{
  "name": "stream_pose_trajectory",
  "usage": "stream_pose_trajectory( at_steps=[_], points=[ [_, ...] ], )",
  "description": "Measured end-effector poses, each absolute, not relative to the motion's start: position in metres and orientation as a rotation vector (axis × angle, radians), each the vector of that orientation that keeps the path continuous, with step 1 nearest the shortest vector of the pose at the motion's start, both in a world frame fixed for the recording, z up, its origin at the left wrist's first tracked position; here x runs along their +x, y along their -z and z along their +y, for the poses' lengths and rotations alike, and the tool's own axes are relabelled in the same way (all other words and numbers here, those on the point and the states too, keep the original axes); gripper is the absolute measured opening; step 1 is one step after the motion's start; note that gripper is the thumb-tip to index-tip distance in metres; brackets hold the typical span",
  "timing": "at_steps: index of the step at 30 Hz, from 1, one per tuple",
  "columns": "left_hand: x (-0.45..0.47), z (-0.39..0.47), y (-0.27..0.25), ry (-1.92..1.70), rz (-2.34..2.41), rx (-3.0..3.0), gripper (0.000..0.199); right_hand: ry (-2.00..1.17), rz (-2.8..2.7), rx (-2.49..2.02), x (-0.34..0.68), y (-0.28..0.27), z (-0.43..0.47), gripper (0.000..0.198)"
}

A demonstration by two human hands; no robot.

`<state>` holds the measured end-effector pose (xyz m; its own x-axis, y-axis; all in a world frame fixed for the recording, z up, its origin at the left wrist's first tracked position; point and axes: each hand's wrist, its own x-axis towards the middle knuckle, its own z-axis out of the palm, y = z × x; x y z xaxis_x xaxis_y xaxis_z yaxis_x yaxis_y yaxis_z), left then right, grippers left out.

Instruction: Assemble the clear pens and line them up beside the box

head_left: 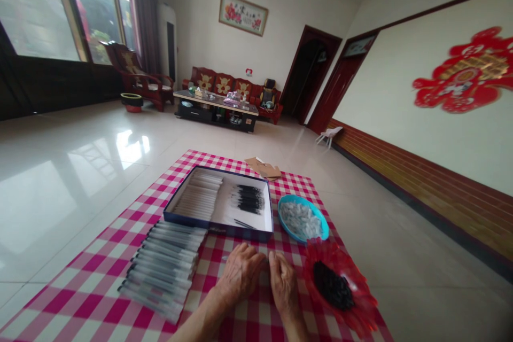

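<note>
My left hand is closed around what appears to be a pen, mostly hidden, with a pale clear tip showing past its left side. Close beside it, my right hand has thumb and fingers pressed together near a small dark end between the hands; what it pinches is hidden. To the left lies a row of clear pens with dark ends. Beyond my hands, a shallow box holds white tubes and thin black refills. On the right, a red flower-shaped dish contains small black pieces.
A blue bowl of small clear plastic pieces stands right of the box. Brown cardboard lies at the far edge of the checked tablecloth. Across the tiled floor are a low table, a wooden sofa and a small stool.
</note>
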<state>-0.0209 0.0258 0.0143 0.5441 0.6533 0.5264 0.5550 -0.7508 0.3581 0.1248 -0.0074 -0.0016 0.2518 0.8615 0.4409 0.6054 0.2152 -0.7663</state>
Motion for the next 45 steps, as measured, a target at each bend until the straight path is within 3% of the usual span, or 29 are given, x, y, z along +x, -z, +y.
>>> stream_pose_trajectory(
  at_steps=[8, 16, 24, 32, 40, 45],
  points=[
    [-0.024, 0.028, -0.014, -0.992, 1.059, 2.615, 0.022, -0.383, -1.506, -1.41, 0.126, -0.007, -0.016, 0.025],
    [-0.022, 0.028, -0.017, -0.946, 1.115, 2.631, 0.019, -0.218, -1.45, -1.5, 0.121, 0.004, -0.003, 0.041],
    [-0.023, 0.028, -0.014, -0.981, 1.146, 2.589, 0.021, -0.339, -1.481, -1.452, 0.126, 0.0, -0.011, 0.029],
    [-0.02, 0.033, 0.003, -1.126, 1.107, 2.535, 0.019, -0.203, -1.425, -1.506, 0.12, 0.008, 0.005, 0.041],
    [-0.021, 0.033, 0.0, -1.137, 1.142, 2.504, 0.02, -0.336, -1.504, -1.364, 0.122, -0.001, -0.004, 0.024],
    [-0.02, 0.036, -0.003, -1.126, 1.136, 2.521, 0.022, -0.22, -1.483, -1.432, 0.118, 0.003, 0.005, 0.036]
  ],
)
